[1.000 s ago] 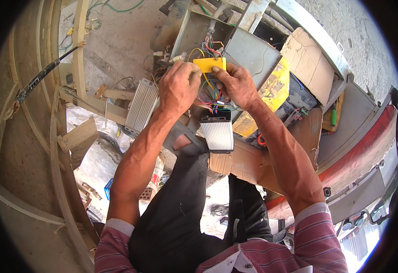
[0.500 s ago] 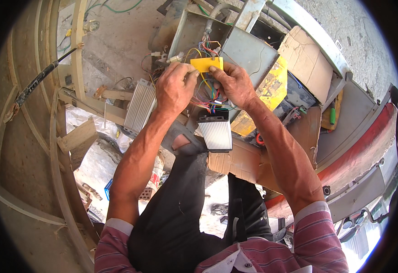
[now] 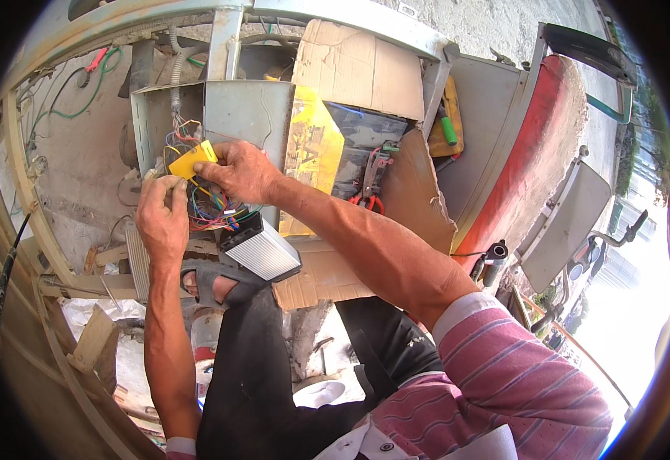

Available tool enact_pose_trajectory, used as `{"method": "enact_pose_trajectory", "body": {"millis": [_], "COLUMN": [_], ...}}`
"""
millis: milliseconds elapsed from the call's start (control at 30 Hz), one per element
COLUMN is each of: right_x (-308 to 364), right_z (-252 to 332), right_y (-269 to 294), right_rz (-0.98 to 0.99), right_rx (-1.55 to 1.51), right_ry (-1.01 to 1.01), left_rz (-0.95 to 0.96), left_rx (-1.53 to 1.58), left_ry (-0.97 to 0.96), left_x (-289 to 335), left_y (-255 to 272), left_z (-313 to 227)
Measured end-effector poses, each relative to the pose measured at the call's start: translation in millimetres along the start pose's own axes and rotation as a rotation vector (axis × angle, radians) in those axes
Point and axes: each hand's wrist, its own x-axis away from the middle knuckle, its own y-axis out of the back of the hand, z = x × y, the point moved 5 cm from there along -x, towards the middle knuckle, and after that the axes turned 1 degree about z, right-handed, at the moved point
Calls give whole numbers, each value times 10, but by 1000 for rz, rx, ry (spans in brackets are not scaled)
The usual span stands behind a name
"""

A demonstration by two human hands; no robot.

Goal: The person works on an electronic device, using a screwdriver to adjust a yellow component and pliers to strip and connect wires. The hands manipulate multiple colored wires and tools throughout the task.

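Yellow block (image 3: pixel 189 162), near-level earlier, now slants, grasped by the right hand (image 3: pixel 243 173) (left hand (image 3: pixel 161 218): I cannot tell its grip).

Metal frame (image 3: pixel 225 46), cardboard (image 3: pixel 362 73), yellow plate (image 3: pixel 313 146) on it

Daylight glares blank white well beyond the right edge of the metal frame (image 3: pixel 365 17), which the fisheye bows. The yellow plate (image 3: pixel 189 162) is brightly lit; black vignetting swallows the view's corners.
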Motion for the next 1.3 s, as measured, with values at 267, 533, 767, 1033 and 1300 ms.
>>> {"method": "enact_pose_trajectory", "body": {"millis": [267, 533, 767, 1033, 1300], "right_x": [-9, -8, 14, -32, -17], "right_z": [-11, -18, 46, 1, 21], "right_y": [22, -31, -17, -24, -7], "right_rz": [-26, -9, 21, 24, 23], "right_rx": [50, 24, 26, 51, 88], "right_ry": [8, -71, -44, 12, -41], "left_rz": [61, -39, -37, -60, -37], "left_rx": [-78, 15, -36, 40, -2], "left_ry": [-83, -30, -88, -35, -74], "left_x": [-53, 17, -7, 33, -28], "left_y": [-40, -1, -42, -11, -24], "left_z": [9, 57, 80, 116, 75]}}
